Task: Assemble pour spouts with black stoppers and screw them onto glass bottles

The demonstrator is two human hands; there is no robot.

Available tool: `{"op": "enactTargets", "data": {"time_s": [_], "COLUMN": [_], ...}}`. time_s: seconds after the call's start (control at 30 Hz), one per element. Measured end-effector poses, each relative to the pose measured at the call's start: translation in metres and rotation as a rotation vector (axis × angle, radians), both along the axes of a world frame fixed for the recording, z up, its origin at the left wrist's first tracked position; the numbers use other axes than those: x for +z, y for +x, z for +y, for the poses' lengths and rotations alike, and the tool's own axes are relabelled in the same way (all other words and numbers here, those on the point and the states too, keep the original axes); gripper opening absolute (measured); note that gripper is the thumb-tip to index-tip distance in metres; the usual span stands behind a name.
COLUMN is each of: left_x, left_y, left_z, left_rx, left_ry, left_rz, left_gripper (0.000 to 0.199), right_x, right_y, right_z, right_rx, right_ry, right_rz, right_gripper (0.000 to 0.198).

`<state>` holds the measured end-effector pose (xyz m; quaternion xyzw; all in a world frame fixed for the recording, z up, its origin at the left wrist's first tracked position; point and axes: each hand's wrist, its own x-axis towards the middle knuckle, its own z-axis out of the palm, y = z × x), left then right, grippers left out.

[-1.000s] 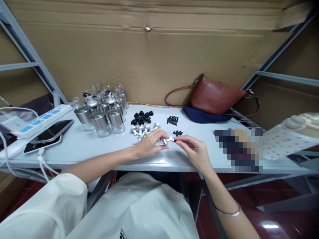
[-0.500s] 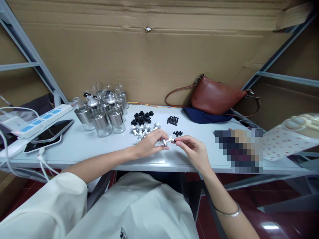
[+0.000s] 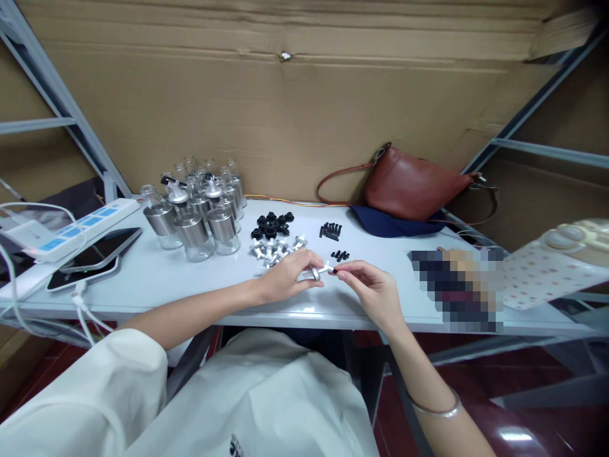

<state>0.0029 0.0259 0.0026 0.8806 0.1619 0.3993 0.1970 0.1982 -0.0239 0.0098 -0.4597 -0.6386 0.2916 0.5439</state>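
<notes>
Just before the right edge of the pourer-spout pile [image 3: 273, 249], the left hand [image 3: 292, 274] pinched one silver pourer spout [image 3: 316, 274] sideways, apparently to steady it, while the right hand [image 3: 373, 289] pinched a small black cap [image 3: 334, 270] at its nozzle. Behind the pile, black stoppers [image 3: 271, 225] sat grouped, probably for easy picking.

Left hand [image 3: 294, 274] grips spout [image 3: 316, 274]; right hand [image 3: 373, 289] pinches black tip [image 3: 334, 271] at its end. Bottles [image 3: 190, 232] stand left, bag [image 3: 412, 185] lies back right.
</notes>
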Motion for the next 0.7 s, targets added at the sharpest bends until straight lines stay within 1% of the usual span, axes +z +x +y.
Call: {"op": "enactTargets", "data": {"time_s": [0.33, 0.47, 0.57, 0.7], "left_x": [-0.0002, -0.0019, -0.0013, 0.0011], "left_y": [-0.0002, -0.0003, -0.0009, -0.0018], "left_z": [0.0006, 0.0007, 0.0001, -0.0007], "left_rx": [-0.012, -0.009, -0.003, 0.026], "left_ry": [0.084, 0.047, 0.007, -0.032], "left_rz": [-0.004, 0.009, 0.008, -0.007], "left_gripper": [0.021, 0.021, 0.021, 0.023], "right_x": [-0.0051, -0.0065, -0.0059, -0.0091], "right_y": [-0.0022, -0.0053, -0.0058, -0.0021], "right_z": [-0.0006, 0.0007, 0.0022, 0.0056], "right_rx": [-0.029, -0.023, 0.029, 0.139], "right_ry": [-0.026, -0.033, -0.066, -0.13], "right_rz": [0.035, 0.081, 0.109, 0.142], "right_gripper": [0.015, 0.018, 0.019, 0.022]}}
